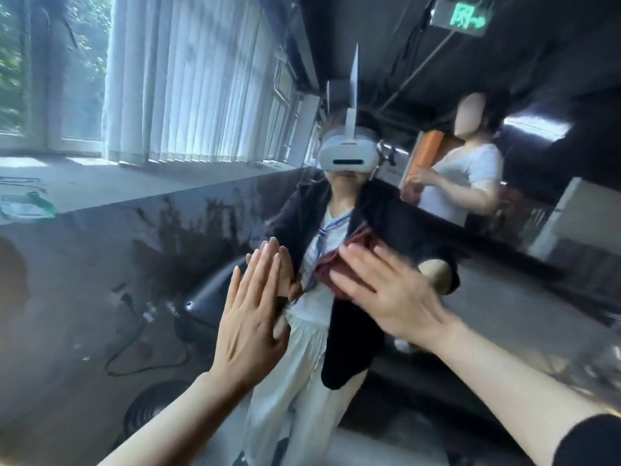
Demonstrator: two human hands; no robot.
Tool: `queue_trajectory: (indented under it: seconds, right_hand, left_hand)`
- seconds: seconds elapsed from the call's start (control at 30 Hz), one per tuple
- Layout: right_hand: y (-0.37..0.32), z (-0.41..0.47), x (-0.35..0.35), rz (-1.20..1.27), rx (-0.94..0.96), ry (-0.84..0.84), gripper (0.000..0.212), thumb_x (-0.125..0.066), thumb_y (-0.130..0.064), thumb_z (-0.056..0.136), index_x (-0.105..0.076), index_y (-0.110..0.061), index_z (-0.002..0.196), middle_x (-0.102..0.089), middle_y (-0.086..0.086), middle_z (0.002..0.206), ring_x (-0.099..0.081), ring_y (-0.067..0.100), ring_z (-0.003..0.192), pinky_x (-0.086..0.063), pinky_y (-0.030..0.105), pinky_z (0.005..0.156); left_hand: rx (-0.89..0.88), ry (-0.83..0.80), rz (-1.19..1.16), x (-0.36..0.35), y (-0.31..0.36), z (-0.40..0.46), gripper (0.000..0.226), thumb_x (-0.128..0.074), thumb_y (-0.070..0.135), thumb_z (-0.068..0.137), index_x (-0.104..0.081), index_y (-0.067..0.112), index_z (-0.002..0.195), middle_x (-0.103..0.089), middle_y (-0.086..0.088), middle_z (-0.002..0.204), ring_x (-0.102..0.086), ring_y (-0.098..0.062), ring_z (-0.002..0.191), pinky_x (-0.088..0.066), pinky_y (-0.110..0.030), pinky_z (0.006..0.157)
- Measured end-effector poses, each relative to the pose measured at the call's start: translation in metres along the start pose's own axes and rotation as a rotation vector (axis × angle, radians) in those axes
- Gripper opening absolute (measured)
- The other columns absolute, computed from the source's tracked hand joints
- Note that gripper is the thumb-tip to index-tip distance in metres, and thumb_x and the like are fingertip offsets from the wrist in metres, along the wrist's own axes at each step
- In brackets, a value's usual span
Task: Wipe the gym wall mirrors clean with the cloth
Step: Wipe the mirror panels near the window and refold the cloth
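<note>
Cloth [339, 274] mostly covered by right hand [389, 297]; only dark red folds show past fingers, full shape hidden. Right hand motion-blurred, finger outlines soft. Left hand [250, 317] flat on mirror [100, 280], palm side hidden. Both forearms cut off by bottom edge. Reflected second person's [463, 183] face blurred out. Green sign [462, 16] near top edge unreadable. Mirror's lower right corner smeared, contents indistinct.

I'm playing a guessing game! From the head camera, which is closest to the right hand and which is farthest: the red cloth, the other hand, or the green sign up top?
1. Red cloth: pressed under the right hand.
2. Left hand: beside it, flat on the mirror.
3. Green sign: far up, top right.
</note>
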State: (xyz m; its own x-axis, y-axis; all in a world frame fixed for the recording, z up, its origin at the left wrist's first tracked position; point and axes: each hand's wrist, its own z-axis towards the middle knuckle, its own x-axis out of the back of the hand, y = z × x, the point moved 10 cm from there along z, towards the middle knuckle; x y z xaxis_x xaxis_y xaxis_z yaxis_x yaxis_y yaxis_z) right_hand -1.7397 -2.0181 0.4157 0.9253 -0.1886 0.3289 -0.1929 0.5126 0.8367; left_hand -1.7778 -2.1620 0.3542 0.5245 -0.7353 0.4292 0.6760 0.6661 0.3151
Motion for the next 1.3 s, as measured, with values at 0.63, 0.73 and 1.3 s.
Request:
queue_trajectory:
  seconds: [0.63,0.73,1.3]
  right_hand:
    - [0.143,-0.042,0.051,0.029,-0.898,0.289,0.041,-0.040,-0.021,0.107,-0.053,-0.003,0.142,-0.044,0.029,0.149,-0.037,0.042,0.142,-0.028,0.053,0.119]
    - [0.122,-0.038,0.038,0.051,-0.861,0.322,0.045,-0.048,-0.018,0.103,-0.050,-0.004,0.146,-0.036,0.030,0.153,-0.031,0.044,0.145,-0.023,0.053,0.122]
    - [0.103,0.017,0.031,0.030,-0.582,0.262,0.048,-0.053,-0.012,0.098,-0.051,-0.007,0.145,-0.036,0.028,0.154,-0.031,0.041,0.146,-0.021,0.046,0.124]
  left_hand:
    - [-0.106,-0.031,0.084,-0.017,0.052,0.022,0.102,-0.072,0.013,0.070,-0.021,0.009,0.158,-0.013,-0.008,0.167,-0.005,-0.022,0.155,-0.007,-0.054,0.123]
    - [-0.161,-0.003,0.103,-0.015,0.071,0.039,0.097,-0.074,0.012,0.068,-0.031,0.005,0.155,-0.019,-0.011,0.165,-0.016,-0.028,0.153,-0.005,-0.052,0.123]
    - [-0.310,0.227,0.124,0.052,0.114,0.165,0.065,-0.050,0.021,0.087,-0.040,-0.001,0.148,-0.041,-0.019,0.152,-0.030,-0.034,0.143,-0.009,-0.050,0.121]
